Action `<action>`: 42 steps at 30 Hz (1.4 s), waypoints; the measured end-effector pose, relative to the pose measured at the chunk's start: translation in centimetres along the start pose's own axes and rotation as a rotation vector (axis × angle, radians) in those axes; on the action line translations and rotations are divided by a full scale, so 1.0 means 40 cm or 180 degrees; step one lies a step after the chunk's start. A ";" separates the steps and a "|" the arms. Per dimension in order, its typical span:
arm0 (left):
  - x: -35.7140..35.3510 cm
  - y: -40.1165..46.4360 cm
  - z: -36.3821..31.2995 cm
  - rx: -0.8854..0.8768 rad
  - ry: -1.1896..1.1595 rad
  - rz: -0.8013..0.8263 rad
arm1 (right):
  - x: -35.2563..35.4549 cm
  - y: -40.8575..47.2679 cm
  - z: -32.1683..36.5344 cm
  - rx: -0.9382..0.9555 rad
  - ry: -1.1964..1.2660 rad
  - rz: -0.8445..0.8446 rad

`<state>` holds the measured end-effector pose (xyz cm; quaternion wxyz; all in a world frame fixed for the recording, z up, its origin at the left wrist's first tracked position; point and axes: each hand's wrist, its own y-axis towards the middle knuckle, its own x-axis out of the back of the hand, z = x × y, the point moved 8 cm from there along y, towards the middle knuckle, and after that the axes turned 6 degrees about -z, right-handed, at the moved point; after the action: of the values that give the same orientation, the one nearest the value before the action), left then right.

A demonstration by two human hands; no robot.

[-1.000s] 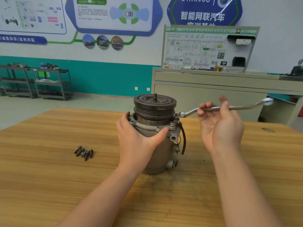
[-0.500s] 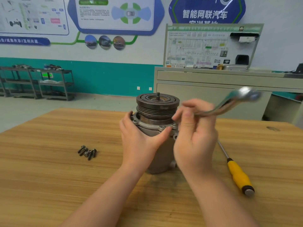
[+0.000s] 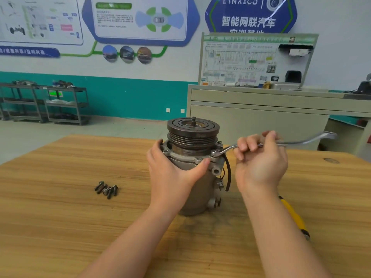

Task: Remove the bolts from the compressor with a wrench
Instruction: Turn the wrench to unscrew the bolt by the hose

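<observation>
**Now wrench on the flange bolt**

My right hand (image 3: pixel 261 163) curls round the wrench (image 3: pixel 289 144) — its shaft lies level, pointing right, ring end on the compressor (image 3: pixel 200 177) flange. My left hand (image 3: pixel 172 173) clasps the upright body; loose bolts (image 3: pixel 106 190) lie leftward.

The blue hexagonal wall sign (image 3: pixel 251 15) reads "LYNK&CO" across its top, with the large white characters "智能网联汽车" below; a further line under them is cut off by the wiring-diagram board (image 3: pixel 257 61). Print on that board and on the other wall posters (image 3: pixel 138 19) is too small or blurred to read.
</observation>
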<state>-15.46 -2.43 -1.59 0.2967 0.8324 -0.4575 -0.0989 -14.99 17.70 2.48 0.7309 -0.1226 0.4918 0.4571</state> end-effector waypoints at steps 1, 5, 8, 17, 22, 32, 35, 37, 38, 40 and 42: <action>0.000 0.000 0.001 0.0006 0.0001 0.0003 | 0.004 0.016 -0.021 -0.0447 0.0130 -0.0006; 0.000 -0.001 0.000 0.0015 0.0035 0.0015 | 0.012 0.031 -0.042 -0.0984 0.0581 0.0020; 0.000 -0.001 0.002 0.0047 0.0008 0.0031 | 0.008 0.022 -0.008 -0.0482 0.0466 0.0072; -0.001 -0.002 0.002 0.0043 0.0013 0.0030 | -0.063 -0.090 0.083 0.1490 -0.0831 0.0713; 0.001 0.000 0.001 0.0036 0.0040 -0.0016 | -0.104 -0.172 0.101 0.2694 -0.1414 0.1324; 0.003 -0.002 -0.006 0.0027 0.0089 0.0018 | -0.099 -0.176 0.067 0.2784 -0.1873 0.1482; 0.004 -0.002 -0.008 0.0037 0.0098 0.0012 | -0.105 -0.185 0.064 0.2867 -0.2001 0.1551; 0.003 -0.002 -0.007 0.0054 0.0100 0.0013 | -0.110 -0.199 0.058 0.2987 -0.2094 0.1622; 0.003 -0.001 -0.006 0.0074 0.0080 0.0016 | -0.111 -0.210 0.053 0.3065 -0.2136 0.1636; 0.003 -0.001 -0.003 0.0100 0.0036 0.0020 | -0.110 -0.230 0.045 0.3171 -0.2090 0.1600; 0.004 -0.002 -0.004 0.0069 0.0067 0.0012 | -0.099 -0.233 0.049 0.3062 -0.1775 0.1326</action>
<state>-15.25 -2.48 -1.48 0.2928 0.8357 -0.4570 -0.0846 -6.83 11.61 4.23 0.7009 0.4462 0.4468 0.3317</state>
